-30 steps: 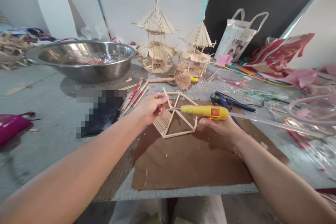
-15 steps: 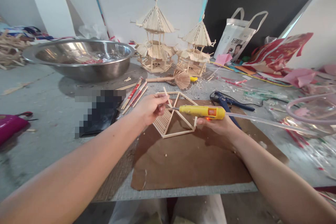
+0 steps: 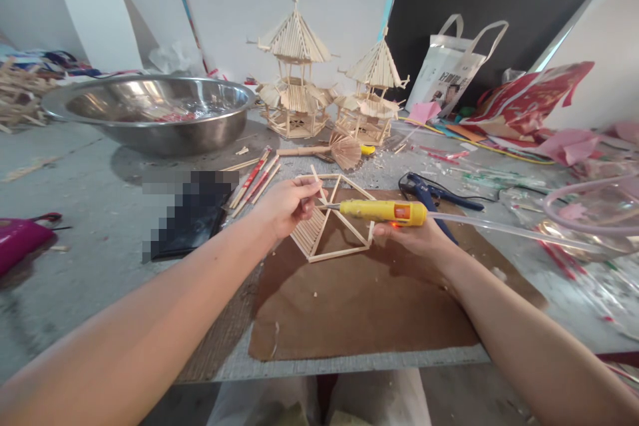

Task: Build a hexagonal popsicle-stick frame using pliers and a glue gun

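My left hand (image 3: 292,205) pinches a thin wooden stick (image 3: 315,176), which points up from its fingertips. In my right hand (image 3: 412,236) lies a yellow hot glue gun (image 3: 382,212), pen-shaped, with a long clear glue stick (image 3: 479,223) running out of its back. The glue gun's metal tip reaches close to my left fingertips, over the middle of a flat six-sided wooden frame (image 3: 339,255); whether it touches is too small to tell. One section of the frame, at left, is filled with side-by-side sticks (image 3: 307,234). My left hand hides the frame's upper left.
Under the frame lies a brown board (image 3: 359,319). Two stick-built pagoda models (image 3: 297,106) stand behind, near a steel basin (image 3: 164,133). Wrapped chopsticks (image 3: 254,180) and a dark pixelated item (image 3: 192,226) lie left; a blue-handled tool (image 3: 429,203) and clear glue sticks lie right.
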A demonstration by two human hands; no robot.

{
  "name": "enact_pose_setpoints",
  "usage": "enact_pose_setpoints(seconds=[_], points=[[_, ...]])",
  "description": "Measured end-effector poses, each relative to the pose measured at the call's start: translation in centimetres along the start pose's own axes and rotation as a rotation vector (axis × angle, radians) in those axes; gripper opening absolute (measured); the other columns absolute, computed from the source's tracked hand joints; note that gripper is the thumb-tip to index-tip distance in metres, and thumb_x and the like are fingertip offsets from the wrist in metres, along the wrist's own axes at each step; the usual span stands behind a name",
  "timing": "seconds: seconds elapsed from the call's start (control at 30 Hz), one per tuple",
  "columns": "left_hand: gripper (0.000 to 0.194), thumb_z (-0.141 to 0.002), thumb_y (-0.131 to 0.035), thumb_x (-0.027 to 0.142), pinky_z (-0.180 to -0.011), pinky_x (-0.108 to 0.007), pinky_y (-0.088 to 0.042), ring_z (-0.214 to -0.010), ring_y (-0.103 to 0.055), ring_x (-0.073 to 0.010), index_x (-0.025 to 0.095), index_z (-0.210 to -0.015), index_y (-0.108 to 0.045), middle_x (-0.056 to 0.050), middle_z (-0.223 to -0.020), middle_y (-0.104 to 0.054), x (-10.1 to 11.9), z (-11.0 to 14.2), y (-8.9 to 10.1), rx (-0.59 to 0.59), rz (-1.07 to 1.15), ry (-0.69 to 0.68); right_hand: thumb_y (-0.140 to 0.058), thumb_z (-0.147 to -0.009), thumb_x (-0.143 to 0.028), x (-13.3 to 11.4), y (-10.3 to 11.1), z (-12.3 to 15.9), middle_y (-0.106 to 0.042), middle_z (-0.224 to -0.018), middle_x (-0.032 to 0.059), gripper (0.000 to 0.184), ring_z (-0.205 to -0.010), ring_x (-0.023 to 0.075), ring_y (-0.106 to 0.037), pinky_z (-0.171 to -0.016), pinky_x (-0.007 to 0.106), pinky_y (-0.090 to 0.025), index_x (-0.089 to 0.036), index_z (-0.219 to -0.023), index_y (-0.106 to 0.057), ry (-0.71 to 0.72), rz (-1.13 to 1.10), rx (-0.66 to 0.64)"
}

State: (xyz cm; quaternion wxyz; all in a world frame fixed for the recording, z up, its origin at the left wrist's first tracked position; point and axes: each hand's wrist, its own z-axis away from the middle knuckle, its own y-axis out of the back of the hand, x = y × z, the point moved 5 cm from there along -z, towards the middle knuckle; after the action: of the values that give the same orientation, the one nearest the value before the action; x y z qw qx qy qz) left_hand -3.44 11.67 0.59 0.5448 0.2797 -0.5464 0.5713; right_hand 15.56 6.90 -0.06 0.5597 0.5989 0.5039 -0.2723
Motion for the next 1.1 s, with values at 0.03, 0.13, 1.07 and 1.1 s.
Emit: enact_pose_setpoints(seconds=[0.03, 0.13, 1.07, 1.1], points=[[0.013, -0.072, -0.054, 0.010, -0.030, -0.013, -0.021, -0.033, -0.031, -0.0004, 0.012, -0.061, -0.049, 0.001, -0.057, -0.053, 0.0, 0.0, 0.0, -0.006, 0.001, -0.003, -0.068, -0.059, -0.044, 0.0, 0.0, 0.0, -0.068, -0.080, 0.0038, 0.039, -0.069, 0.0182, -0.062, -0.061, 0.029, -0.051, -0.020, -0.090, -0.066, 0.003, 0.003, 0.000], [0.013, -0.072, -0.054, 0.010, -0.030, -0.013, -0.021, -0.033, -0.031, -0.0006, 0.012, -0.060, -0.049, 0.001, -0.055, -0.052, -0.1, -0.1, 0.0, -0.018, -0.003, 0.001, -0.068, -0.057, -0.046, -0.2, 0.1, 0.0, -0.067, -0.076, 0.0033, 0.036, -0.066, 0.0180, -0.061, -0.059, 0.029, -0.051, -0.020, -0.082, -0.066, -0.004, 0.014, 0.015], [0.016, -0.064, -0.064, 0.024, -0.034, -0.015, -0.021, -0.035, -0.033, -0.0004, 0.014, -0.072, -0.054, 0.000, -0.059, -0.059, -0.6, 1.2, -1.6, -0.298, -0.370, -0.006, -0.067, -0.045, -0.061, 0.5, 2.0, -0.7, -0.050, -0.044, -0.0028, 0.047, -0.034, 0.0039, -0.035, -0.033, 0.020, -0.028, -0.016, -0.053, -0.052, -0.237, -0.246, 0.282], [0.015, -0.064, -0.063, 0.024, -0.034, -0.015, -0.021, -0.035, -0.033, -0.0004, 0.014, -0.072, -0.054, 0.000, -0.059, -0.059, -0.6, 1.2, -1.6, -0.297, -0.373, -0.007, -0.067, -0.045, -0.061, 0.5, 2.0, -0.7, -0.050, -0.045, -0.0030, 0.047, -0.034, 0.0040, -0.035, -0.034, 0.020, -0.028, -0.016, -0.053, -0.052, -0.240, -0.247, 0.280]])
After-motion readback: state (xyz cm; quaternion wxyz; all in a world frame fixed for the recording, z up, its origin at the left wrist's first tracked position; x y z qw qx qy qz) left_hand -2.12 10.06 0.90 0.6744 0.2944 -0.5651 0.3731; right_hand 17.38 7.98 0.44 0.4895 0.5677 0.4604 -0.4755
